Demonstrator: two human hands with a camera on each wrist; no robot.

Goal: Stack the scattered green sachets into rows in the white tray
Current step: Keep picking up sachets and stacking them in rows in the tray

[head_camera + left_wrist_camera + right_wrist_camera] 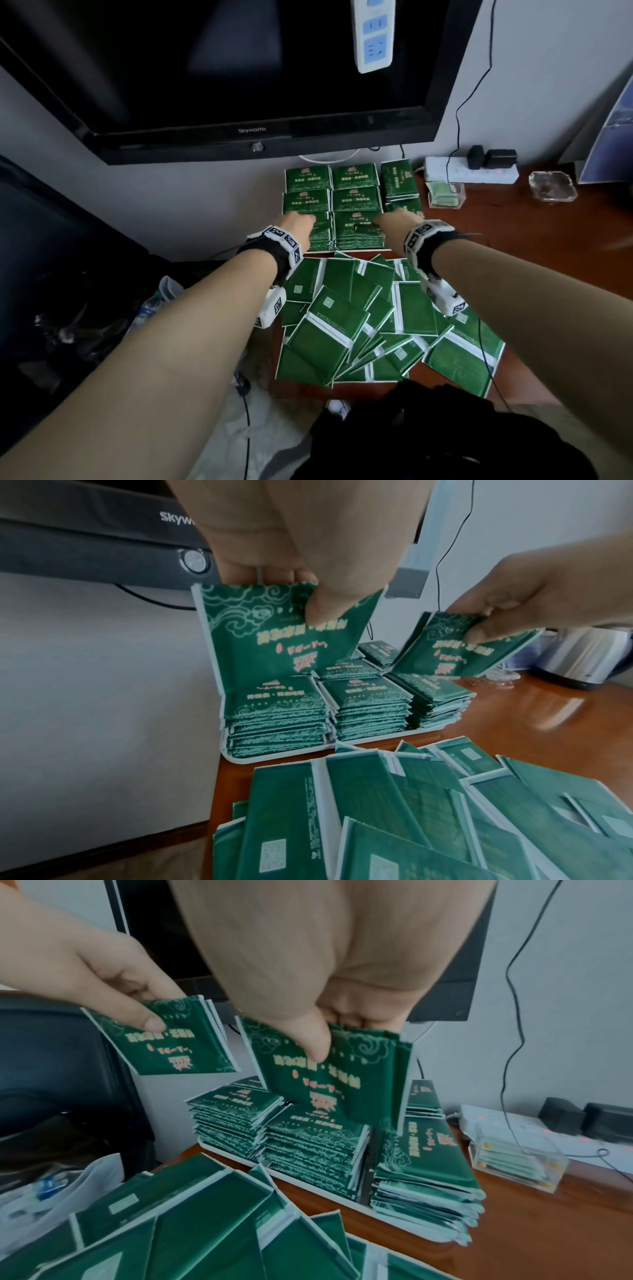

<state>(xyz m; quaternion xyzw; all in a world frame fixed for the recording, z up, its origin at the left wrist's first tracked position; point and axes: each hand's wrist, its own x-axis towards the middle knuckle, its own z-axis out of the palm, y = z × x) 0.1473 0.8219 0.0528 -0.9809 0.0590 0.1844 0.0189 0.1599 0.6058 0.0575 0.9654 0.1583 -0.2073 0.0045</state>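
Wood desk (pixel 534 260) w/ TV (pixel 219 68) behind

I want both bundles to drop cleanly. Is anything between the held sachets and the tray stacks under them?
Nothing visible. The left hand and right hand each pinch sachets over the near stacks in the tray; only air lies between.

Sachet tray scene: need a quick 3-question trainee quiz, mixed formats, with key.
1. True or false: the left hand and the right hand each pinch green sachets above the white tray.
2. Multiple choice: the loose pile of sachets lies A) inside the tray, B) on the wooden table nearer the person than the tray, C) on the floor.
3. Fill in: the clear plastic box stands to the ____ of the tray in the head view.

Key: 1 true; 2 B; 3 right.
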